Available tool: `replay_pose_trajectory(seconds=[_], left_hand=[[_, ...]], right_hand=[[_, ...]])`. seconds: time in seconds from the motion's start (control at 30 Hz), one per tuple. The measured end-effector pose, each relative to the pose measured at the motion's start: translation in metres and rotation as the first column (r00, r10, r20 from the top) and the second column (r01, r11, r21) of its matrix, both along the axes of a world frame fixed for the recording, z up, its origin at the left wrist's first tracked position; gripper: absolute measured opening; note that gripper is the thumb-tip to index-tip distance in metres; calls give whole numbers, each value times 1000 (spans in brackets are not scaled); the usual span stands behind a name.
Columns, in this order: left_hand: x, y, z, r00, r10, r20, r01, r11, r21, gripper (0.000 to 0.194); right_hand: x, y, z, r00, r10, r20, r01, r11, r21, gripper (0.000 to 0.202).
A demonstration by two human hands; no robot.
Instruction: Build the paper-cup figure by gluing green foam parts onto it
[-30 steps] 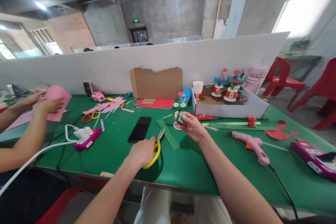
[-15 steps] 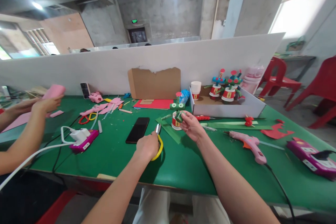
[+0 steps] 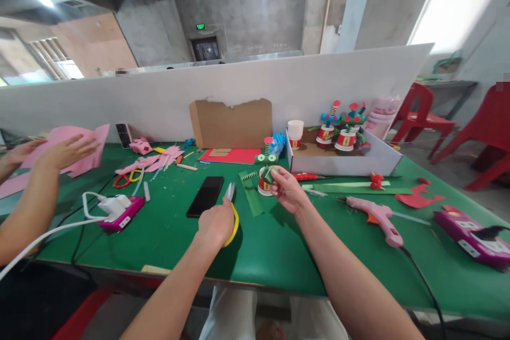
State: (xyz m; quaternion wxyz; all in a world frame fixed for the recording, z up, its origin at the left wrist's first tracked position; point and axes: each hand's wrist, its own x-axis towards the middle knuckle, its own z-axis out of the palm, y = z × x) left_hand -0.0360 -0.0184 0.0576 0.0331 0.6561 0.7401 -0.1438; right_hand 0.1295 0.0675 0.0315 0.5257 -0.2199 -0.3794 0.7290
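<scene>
My left hand [image 3: 217,223] is wrapped round yellow-handled scissors [image 3: 235,226], whose blades point away from me beside a black phone [image 3: 205,196]. Between the fingertips of my right hand [image 3: 287,189] is a small folded green paper piece [image 3: 269,174]. Just behind that piece stands a red and white paper cup figure [image 3: 262,186] with a green head [image 3: 266,159], partly hidden by my right hand. A green paper strip [image 3: 252,196] lies flat on the table, left of the cup.
A white box [image 3: 346,164] with cup figures stands behind on the right. The pink glue gun [image 3: 376,215] and a purple power strip [image 3: 470,236] lie right. At left, a person's hands [image 3: 69,154] handle pink paper [image 3: 98,143], near another power strip [image 3: 123,215].
My left hand has moved slightly left with the scissors, away from the green strip. My right hand still holds the green piece. The person's pink paper is now spread wider.
</scene>
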Motion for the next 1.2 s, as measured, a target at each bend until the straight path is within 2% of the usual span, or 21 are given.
replay_pose_trajectory(seconds=[0.1, 0.23, 0.53, 0.6, 0.7, 0.77, 0.8, 0.83, 0.9, 0.97, 1.03, 1.1, 1.2], left_hand=[[4, -6, 4, 1000, 27, -15, -27, 1000, -3, 51], [11, 6, 4, 999, 42, 22, -43, 999, 21, 49], [12, 47, -18, 991, 84, 102, -100, 980, 170, 45], [4, 51, -15, 994, 43, 98, -58, 987, 153, 39], [-15, 58, -2, 987, -58, 150, 42, 993, 109, 25], [-25, 65, 8, 940, -155, 303, 79, 965, 249, 22], [-28, 69, 11, 874, -230, 428, 73, 933, 352, 22], [-28, 73, 12, 770, -306, 559, 28, 893, 449, 23], [-23, 81, 9, 483, -441, 757, -125, 820, 558, 22], [-13, 84, 0, 206, -512, 834, -256, 795, 551, 19], [-4, 82, -10, 6, -504, 864, -281, 828, 485, 18], [2, 77, -16, -123, -459, 880, -231, 875, 425, 20], [5, 73, -19, -220, -417, 882, -181, 906, 383, 23]], right_hand=[[-2, -1, -1, 1000, 1, 17, -1, 1000, -13, 40], [-1, -1, -1, 1000, -10, 9, 10, 1000, -27, 43], [-1, -5, -1, 998, 53, 25, -54, 998, 39, 44], [-2, -6, 0, 998, 49, 25, -50, 998, 43, 44], [-3, -5, 0, 999, 32, 32, -34, 998, 55, 44], [-3, -5, 0, 999, 14, 43, -17, 997, 74, 41], [-2, -5, 0, 999, 0, 49, -4, 997, 83, 40], [-2, -5, 0, 998, -18, 55, 13, 996, 91, 39], [-3, -6, 0, 996, -55, 69, 48, 993, 105, 38], [-4, -7, 0, 992, -90, 87, 78, 988, 132, 37], [-6, -7, 0, 985, -128, 112, 107, 978, 177, 35], [-8, -8, -1, 977, -165, 135, 135, 968, 210, 34], [-10, -7, -5, 968, -189, 166, 154, 968, 200, 35]])
